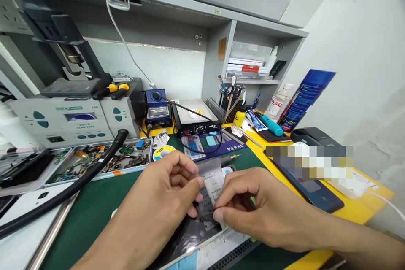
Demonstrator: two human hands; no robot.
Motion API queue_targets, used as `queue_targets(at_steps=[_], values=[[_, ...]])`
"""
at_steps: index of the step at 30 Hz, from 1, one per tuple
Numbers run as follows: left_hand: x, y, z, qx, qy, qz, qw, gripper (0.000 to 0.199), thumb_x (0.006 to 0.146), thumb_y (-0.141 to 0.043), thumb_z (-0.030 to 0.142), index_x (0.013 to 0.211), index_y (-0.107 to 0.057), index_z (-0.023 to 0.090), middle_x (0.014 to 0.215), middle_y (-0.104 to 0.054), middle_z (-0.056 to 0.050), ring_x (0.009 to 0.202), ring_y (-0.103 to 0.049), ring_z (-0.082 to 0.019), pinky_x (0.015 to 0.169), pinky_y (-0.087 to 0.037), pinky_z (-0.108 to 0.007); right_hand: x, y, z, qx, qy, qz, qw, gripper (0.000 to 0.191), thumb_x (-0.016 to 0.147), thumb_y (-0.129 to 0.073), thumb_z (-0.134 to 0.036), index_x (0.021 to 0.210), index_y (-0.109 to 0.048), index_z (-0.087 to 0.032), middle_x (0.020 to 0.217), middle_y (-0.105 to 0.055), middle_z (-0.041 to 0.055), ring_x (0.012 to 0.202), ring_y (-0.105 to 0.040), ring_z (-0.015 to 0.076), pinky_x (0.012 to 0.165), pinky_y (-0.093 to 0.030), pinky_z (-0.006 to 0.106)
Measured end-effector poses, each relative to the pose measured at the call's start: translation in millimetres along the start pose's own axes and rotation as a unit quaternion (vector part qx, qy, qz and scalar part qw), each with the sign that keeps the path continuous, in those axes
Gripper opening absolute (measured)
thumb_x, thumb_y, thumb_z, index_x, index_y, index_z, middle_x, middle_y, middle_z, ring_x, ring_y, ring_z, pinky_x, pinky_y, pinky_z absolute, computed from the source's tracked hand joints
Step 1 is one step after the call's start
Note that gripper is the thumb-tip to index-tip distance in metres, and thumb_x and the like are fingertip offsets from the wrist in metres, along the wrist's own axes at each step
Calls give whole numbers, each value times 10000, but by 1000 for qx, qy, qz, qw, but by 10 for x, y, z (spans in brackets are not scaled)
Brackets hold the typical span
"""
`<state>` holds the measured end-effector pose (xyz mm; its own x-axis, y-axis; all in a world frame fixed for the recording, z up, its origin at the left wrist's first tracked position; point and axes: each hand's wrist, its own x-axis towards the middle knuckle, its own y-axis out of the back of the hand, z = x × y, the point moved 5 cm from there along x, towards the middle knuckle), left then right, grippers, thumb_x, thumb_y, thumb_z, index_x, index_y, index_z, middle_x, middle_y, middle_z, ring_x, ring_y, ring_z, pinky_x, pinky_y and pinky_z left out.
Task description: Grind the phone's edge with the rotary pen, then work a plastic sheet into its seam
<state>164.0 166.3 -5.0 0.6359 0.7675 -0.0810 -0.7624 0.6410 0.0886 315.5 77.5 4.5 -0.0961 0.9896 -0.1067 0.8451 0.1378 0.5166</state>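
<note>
Between my hands is a piece of clear plastic film (pixel 211 179) with small printed text, standing up from the bench. My left hand (pixel 172 196) has its fingers curled and its thumb against the film's left edge. With thumb and index finger, my right hand (pixel 253 206) pinches the film's lower right edge. Right beneath them lies a dark glossy panel (pixel 186 238) with a pale frame, partly covered by my left hand. A pen-like tool (pixel 226 160) with a metal tip rests just behind the film.
Trays of circuit boards (pixel 104 162) and a rework station (pixel 72 118) stand left, crossed by a black hose (pixel 91 177). Behind are a solder spool (pixel 163 152), a heating plate (pixel 196 114) and a tool holder (pixel 232 105). A dark phone-like slab (pixel 325 194) lies right.
</note>
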Motion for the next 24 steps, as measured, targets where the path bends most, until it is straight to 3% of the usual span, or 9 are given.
queue_targets(at_steps=[11,24], values=[[0,-21,16,-11,17,0,1000,137,824,-713,236,868,-588,205,640,-677,57,552,-619,-92,491,-494,-149,-13,-24,-38,14,-48,-15,999,156,842,-772,-281,768,-701,-163,710,-570,-27,559,-442,75,474,-318,195],[-26,-26,60,4,34,10,999,105,845,-684,201,826,-580,194,614,-664,65,536,-632,-106,521,-495,-186,0,-55,-95,-61,-14,-15,998,172,915,-652,-264,780,-689,-164,732,-572,-27,572,-463,72,497,-346,190]])
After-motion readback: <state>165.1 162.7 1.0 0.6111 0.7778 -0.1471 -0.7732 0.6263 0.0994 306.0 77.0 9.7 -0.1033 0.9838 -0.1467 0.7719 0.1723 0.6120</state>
